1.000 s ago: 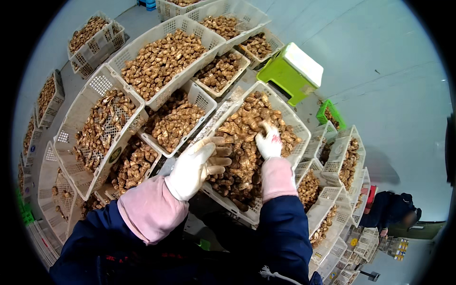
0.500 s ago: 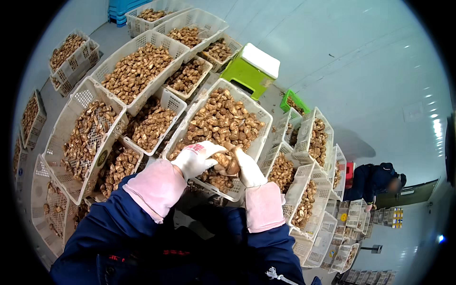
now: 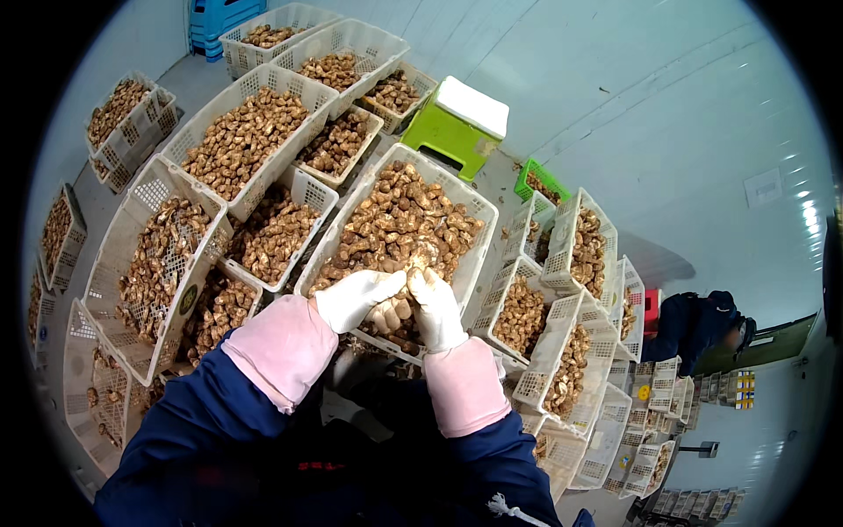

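My white-gloved left hand (image 3: 353, 300) and right hand (image 3: 438, 312) nearly closed, frame centre, apparently pinching knobbly tan mushroom (image 3: 421, 256) together, probably for steadiness, above white perforated-plastic crate (image 3: 479, 207).

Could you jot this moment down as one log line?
left hand and right hand: white-gloved, close together | grip: hard to tell | below: white crate of brown produce | beyond: green stool

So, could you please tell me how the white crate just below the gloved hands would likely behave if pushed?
The white crate looks stiff, since its perforated walls hold their shape around the load. It may feel heavy, given the broad heap of brown mushroom-like pieces inside. Those lie loose, so some might shift.
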The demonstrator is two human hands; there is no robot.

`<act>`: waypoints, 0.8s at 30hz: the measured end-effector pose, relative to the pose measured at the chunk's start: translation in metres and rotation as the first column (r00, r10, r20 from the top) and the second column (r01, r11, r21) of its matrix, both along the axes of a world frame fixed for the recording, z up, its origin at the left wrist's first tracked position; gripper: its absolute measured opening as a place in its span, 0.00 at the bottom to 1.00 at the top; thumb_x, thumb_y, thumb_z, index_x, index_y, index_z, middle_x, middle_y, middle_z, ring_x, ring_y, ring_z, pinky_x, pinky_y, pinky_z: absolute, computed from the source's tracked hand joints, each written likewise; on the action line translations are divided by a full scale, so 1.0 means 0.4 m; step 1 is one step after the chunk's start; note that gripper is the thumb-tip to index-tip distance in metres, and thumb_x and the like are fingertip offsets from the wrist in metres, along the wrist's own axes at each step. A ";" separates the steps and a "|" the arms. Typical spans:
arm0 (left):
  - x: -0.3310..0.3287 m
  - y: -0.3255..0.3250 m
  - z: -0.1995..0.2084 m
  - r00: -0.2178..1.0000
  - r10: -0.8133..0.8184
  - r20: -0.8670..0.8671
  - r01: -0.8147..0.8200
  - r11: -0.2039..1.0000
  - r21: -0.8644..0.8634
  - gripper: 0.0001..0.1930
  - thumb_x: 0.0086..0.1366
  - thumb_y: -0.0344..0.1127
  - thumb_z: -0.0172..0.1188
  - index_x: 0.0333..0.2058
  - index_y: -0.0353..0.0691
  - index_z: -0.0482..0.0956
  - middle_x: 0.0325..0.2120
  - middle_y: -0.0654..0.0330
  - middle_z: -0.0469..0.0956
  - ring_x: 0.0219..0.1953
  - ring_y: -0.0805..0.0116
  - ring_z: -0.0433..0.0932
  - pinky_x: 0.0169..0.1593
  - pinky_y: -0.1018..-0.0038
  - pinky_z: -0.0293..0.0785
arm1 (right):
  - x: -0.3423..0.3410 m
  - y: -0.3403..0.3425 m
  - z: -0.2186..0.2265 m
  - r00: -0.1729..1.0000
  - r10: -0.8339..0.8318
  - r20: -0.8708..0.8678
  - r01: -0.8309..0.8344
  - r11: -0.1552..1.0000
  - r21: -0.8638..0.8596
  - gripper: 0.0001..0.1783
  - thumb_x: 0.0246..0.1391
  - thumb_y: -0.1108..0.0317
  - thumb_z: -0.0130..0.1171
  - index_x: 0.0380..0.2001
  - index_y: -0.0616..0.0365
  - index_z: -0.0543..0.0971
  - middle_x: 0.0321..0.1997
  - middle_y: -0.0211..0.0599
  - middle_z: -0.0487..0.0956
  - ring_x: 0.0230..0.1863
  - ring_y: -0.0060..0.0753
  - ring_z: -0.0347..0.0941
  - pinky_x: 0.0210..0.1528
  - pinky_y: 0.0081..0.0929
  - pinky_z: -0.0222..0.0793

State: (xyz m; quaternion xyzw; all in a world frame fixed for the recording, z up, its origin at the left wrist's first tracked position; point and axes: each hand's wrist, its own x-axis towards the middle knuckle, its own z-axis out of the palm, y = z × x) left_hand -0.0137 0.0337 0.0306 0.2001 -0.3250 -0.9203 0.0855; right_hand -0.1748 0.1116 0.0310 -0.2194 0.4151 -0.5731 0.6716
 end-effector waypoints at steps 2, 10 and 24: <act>-0.012 0.004 -0.016 0.995 0.027 -0.094 -0.012 0.988 0.154 0.17 0.72 0.46 0.52 0.43 0.35 0.73 0.30 0.61 0.77 0.26 0.77 0.75 0.28 0.84 0.70 | 0.000 -0.003 0.015 0.999 -0.011 -0.048 0.011 1.000 0.004 0.22 0.65 0.58 0.56 0.50 0.67 0.74 0.36 0.35 0.78 0.32 0.22 0.71 0.33 0.24 0.69; -0.003 0.009 -0.040 0.972 0.156 -0.176 -0.121 0.973 0.198 0.18 0.72 0.47 0.52 0.44 0.35 0.75 0.30 0.56 0.79 0.25 0.70 0.76 0.29 0.74 0.74 | 0.020 0.009 0.042 0.992 -0.112 0.064 0.113 0.993 -0.015 0.23 0.68 0.60 0.49 0.57 0.66 0.68 0.38 0.36 0.76 0.29 0.27 0.70 0.34 0.29 0.70; 0.016 0.025 0.030 0.966 0.225 0.129 -0.166 0.920 -0.356 0.14 0.72 0.42 0.52 0.47 0.38 0.74 0.29 0.64 0.77 0.25 0.79 0.73 0.27 0.83 0.70 | 0.044 0.025 -0.056 0.950 -0.219 -0.221 0.206 0.975 -0.080 0.25 0.66 0.61 0.51 0.59 0.65 0.64 0.34 0.28 0.72 0.33 0.22 0.65 0.39 0.23 0.65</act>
